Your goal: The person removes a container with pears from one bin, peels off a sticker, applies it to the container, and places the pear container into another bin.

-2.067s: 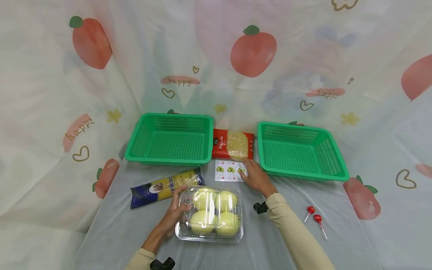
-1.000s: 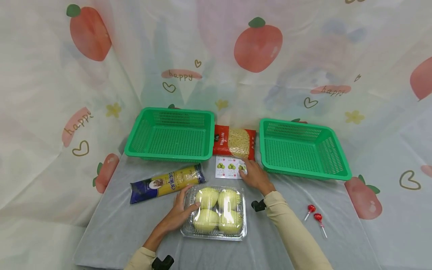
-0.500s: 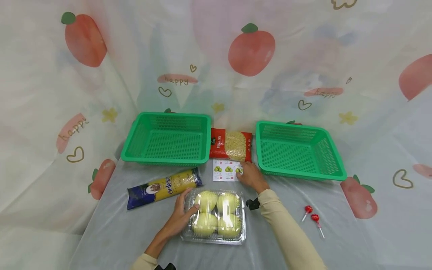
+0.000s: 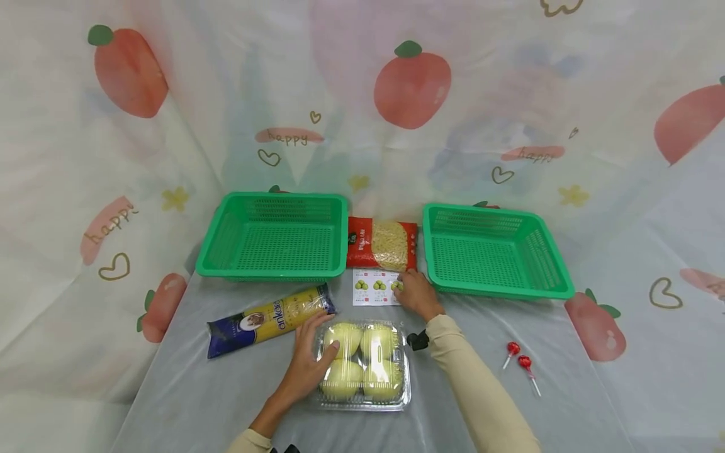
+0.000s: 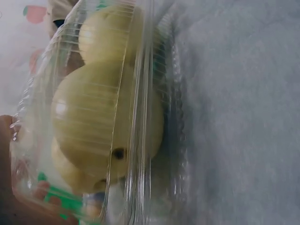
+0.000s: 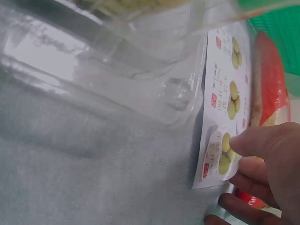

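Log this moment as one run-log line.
left hand: rests on clear fruit box | right hand: peeling sticker from label sheet | green baskets: empty

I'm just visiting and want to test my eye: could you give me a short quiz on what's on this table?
1. True or false: both green baskets hold pasta.
2. Which hand rests on the clear clamshell box of yellow-green fruit? A. left B. right C. neither
3. Fill in: the right hand peels a corner of the ____ sheet.

Key:
1. False: the left basket and right basket are empty; the red pasta bag lies between them.
2. A: the left hand.
3. Sticker: the sticker sheet.
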`<state>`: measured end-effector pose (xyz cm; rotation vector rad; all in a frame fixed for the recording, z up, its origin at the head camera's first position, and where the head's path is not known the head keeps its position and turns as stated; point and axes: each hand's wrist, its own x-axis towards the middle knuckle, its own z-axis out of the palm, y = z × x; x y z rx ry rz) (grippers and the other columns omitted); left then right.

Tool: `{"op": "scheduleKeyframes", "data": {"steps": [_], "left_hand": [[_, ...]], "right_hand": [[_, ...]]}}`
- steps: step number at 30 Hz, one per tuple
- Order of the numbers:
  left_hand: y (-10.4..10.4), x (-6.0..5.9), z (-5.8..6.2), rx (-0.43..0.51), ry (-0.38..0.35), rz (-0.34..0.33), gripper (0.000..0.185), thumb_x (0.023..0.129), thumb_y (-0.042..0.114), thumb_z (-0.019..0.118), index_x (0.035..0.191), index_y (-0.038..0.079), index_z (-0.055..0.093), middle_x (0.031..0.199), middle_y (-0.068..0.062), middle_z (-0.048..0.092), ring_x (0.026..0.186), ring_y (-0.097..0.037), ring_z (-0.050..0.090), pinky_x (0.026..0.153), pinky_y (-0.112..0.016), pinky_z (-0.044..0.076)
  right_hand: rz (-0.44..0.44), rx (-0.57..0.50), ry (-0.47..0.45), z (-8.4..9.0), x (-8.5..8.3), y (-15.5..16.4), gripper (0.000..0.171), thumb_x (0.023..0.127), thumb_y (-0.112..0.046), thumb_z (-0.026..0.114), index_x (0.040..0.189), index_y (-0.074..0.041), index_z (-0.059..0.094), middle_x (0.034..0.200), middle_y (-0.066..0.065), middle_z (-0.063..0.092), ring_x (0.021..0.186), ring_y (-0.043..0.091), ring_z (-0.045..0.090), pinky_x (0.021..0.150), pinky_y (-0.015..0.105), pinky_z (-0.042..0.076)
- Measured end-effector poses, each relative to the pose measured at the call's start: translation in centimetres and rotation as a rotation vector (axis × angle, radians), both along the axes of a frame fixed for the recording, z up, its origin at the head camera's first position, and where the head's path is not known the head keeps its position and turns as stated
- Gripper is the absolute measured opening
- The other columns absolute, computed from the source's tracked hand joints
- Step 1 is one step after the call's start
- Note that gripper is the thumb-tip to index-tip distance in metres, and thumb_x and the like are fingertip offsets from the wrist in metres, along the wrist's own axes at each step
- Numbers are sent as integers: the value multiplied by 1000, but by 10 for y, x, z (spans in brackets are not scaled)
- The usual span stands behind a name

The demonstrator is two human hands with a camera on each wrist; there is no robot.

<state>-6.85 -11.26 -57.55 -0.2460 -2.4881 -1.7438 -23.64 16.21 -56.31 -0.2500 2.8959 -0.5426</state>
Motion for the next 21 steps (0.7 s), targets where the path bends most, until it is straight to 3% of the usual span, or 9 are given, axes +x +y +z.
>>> {"op": "scheduleKeyframes", "data": {"steps": [6,13,21], "left_hand": [[6,-1,0,9,-8,8,54,103,20,69,154,11,52,165,-18,39,152,-32,29,117,-73,28],[6,10,-6,16,-51,45,54,103,17,67,153,9,51,164,-17,39,151,-34,30,116,-78,26],[9,0,-2,22,-31,29,52,105,19,66,153,9,51,164,-15,42,151,-28,30,119,-67,23]], "right_hand": [[-24,-33,10,-4,-2,2,26,102,-22,72,122,-5,69,123,13,68,118,34,63,98,50,54],[5,-30,57,-11,-2,-3,16,102,-19,71,112,-6,70,109,11,70,105,33,65,90,45,56],[-10,-24,104,-10,-10,5,9,103,-17,67,101,-8,67,98,10,68,95,31,63,83,44,54]]}}
